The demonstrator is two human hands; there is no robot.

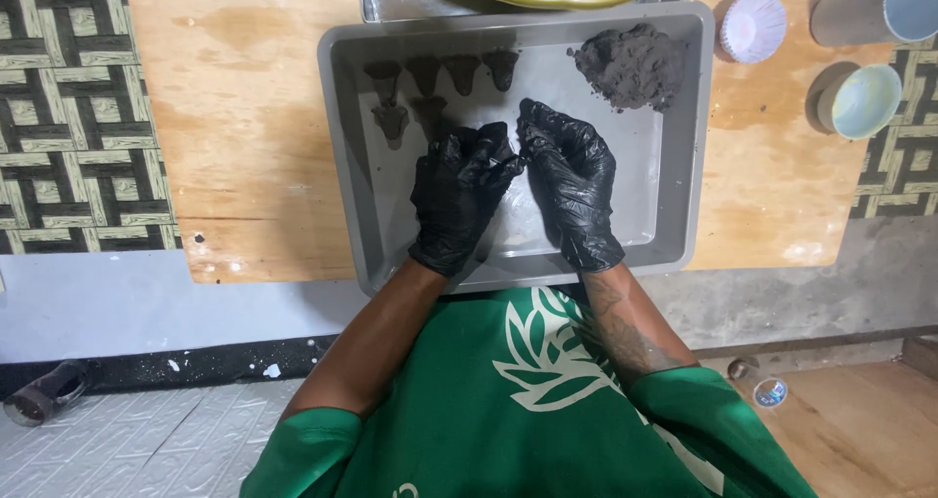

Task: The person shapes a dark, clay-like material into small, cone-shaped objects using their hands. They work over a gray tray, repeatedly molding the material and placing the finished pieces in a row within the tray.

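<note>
Plywood board (244,127) serves as the worktop, pale with darker stains, lying on a mat (68,117) with a black-and-cream woven pattern. Below it a grey concrete floor (831,283), white embossed tiles (127,439) lower left, wooden planks (860,420) lower right.

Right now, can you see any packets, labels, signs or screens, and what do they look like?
No packets, signs or screens.
Shirt print: white leaf shape on the green shirt, bottom middle.
Round cap: small, on the floor at lower right, blue and white label on top, too small to tell more.
Paper cups: white, fluted stack on the board, right of the grey tray; no label.
</note>
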